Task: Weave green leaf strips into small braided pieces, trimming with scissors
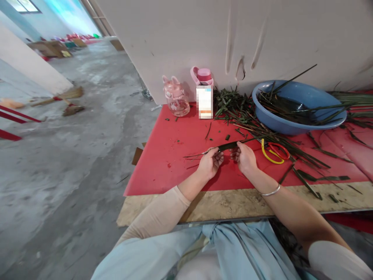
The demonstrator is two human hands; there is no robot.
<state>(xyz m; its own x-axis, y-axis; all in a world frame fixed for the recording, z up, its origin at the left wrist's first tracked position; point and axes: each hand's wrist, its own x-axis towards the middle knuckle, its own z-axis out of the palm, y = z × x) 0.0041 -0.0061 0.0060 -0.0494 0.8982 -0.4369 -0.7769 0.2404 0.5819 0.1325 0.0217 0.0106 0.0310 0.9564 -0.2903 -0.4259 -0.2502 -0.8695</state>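
Between my two hands a dark green leaf strip (227, 146) is stretched just above the red table cover (175, 171). My left hand (210, 162) pinches its left end, where thin split tips stick out past the fingers to the left. At the other end, my right hand (245, 157) grips the strip between thumb and fingers, and a narrow length runs on toward the right. Scissors (275, 151) with yellow and red handles lie just right of my right hand, their blades partly under leaf strips.
A blue basin (300, 126) holding long leaf strips stands at the right. Beside it is a heap of cut leaf pieces (231, 102). A pink jug (176, 99) and a pink-lidded bottle (204, 76) stand against the white wall (180, 42). A broom (67, 94) lies on the floor.
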